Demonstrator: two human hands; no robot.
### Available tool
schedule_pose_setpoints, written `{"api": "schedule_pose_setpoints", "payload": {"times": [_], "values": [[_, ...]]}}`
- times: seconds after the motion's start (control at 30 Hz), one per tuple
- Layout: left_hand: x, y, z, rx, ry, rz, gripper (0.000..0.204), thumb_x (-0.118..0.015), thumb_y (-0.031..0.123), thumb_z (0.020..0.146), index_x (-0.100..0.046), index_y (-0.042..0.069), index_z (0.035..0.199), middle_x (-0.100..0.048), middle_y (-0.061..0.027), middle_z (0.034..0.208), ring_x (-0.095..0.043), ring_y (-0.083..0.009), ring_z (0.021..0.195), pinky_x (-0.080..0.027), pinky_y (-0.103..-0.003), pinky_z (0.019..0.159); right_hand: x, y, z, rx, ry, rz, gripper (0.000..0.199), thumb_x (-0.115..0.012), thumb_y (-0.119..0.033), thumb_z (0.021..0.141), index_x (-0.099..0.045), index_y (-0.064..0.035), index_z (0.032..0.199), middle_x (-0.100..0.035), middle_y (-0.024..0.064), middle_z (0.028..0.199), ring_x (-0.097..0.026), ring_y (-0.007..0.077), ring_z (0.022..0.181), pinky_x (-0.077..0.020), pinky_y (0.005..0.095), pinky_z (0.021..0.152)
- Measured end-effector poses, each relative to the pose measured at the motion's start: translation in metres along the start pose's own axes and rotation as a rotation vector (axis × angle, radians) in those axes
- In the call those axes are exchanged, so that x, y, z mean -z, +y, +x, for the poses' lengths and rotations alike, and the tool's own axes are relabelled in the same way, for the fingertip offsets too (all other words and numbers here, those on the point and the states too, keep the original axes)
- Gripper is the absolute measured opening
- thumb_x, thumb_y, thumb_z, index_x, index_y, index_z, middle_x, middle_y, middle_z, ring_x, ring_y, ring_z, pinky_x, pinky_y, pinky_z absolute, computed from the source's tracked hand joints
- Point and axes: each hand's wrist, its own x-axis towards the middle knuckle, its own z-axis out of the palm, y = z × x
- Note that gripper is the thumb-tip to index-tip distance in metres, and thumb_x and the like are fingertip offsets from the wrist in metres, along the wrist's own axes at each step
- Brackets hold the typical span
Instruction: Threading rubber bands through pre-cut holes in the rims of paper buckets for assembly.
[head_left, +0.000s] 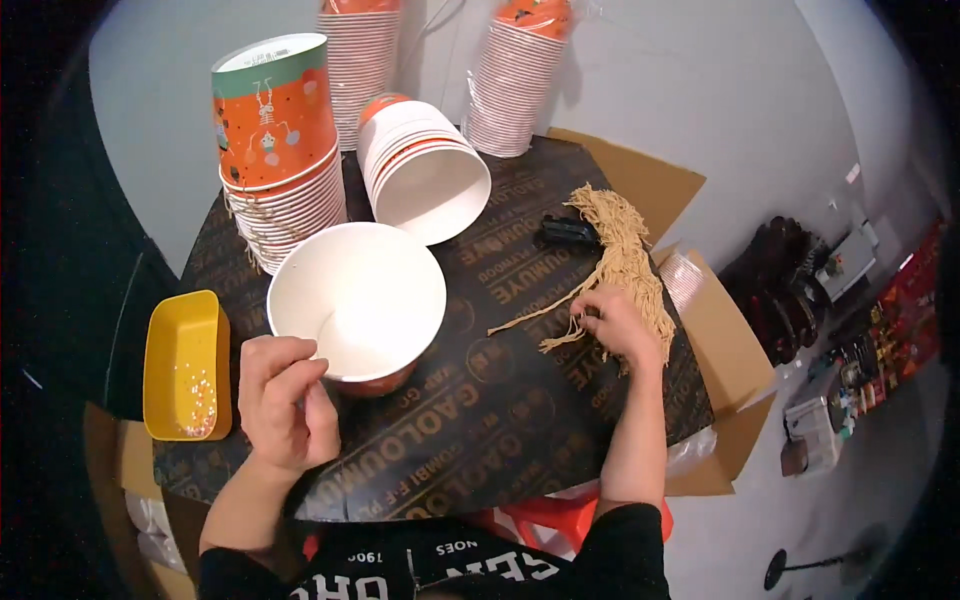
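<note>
A large white-lined paper bucket [385,280] stands upright and open in front of me. Close against its near-left rim is my left hand [285,400], fingers curled in; whatever they may hold is too small or hidden to make out. On the right lies a thick bundle of tan twisted cords [625,250], some loose strands trailing left across the tabletop. My right hand [615,325] rests over the bundle's near end, its fingertips pinched on cord strands.
Behind the bucket stand a tall stack of orange-and-green paper buckets [275,130] and a tipped-over stack [430,190]. A yellow tray [187,310] with small beads sits at the left edge. A black tool-like object [568,231] lies beside the cords. Cardboard boxes [725,340] flank the dark table [430,450].
</note>
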Motion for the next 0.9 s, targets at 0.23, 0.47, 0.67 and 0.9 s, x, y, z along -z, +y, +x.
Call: {"api": "schedule_pose_setpoints", "payload": {"times": [0.23,0.47,0.67,0.9], "values": [[-0.004,-0.002,0.0,-0.003,0.005,-0.038,0.03,-0.055,-0.008,0.069,-0.058,-0.001,0.098,-0.059,-0.0192,0.091,-0.058,-0.0309,0.075,-0.048,-0.037,0.065,-0.009,-0.011,0.002,0.038,-0.019,-0.251,0.016,-0.069,-0.002,0.071,-0.066,-0.0077,0.085,-0.059,0.0136,0.083,-0.058,0.0327,0.087,-0.0488,0.0415,0.077],[-0.004,-0.001,0.002,-0.003,0.006,-0.031,0.031,-0.056,-0.008,0.068,-0.057,0.0,0.098,-0.059,-0.0182,0.09,-0.057,-0.0308,0.075,-0.047,-0.037,0.065,-0.011,-0.02,0.008,0.051,-0.117,-0.325,0.004,-0.061,-0.003,0.076,-0.064,-0.0067,0.077,-0.059,0.0145,0.084,-0.057,0.0335,0.09,-0.0493,0.0417,0.077],[-0.005,0.001,0.003,-0.027,0.005,0.02,0.03,-0.057,-0.004,0.067,-0.057,0.001,0.097,-0.059,-0.017,0.09,-0.056,-0.0306,0.076,-0.045,-0.04,0.07,-0.026,-0.015,0.008,0.164,0.015,-0.316,0.006,-0.06,-0.003,0.077,-0.061,-0.0032,0.071,-0.057,0.0156,0.079,-0.056,0.0344,0.087,-0.0479,0.042,0.074],[-0.008,-0.01,0.007,0.03,-0.154,0.156,0.023,-0.065,0.005,0.067,-0.057,0.003,0.088,-0.058,-0.0129,0.09,-0.056,-0.0307,0.086,-0.038,-0.049,0.093,-0.038,-0.077,0.019,0.525,0.104,0.117,0.009,-0.062,-0.002,0.079,-0.054,-0.0052,0.083,-0.051,0.0125,0.084,-0.049,0.0334,0.084,-0.0418,0.0408,0.075]]}}
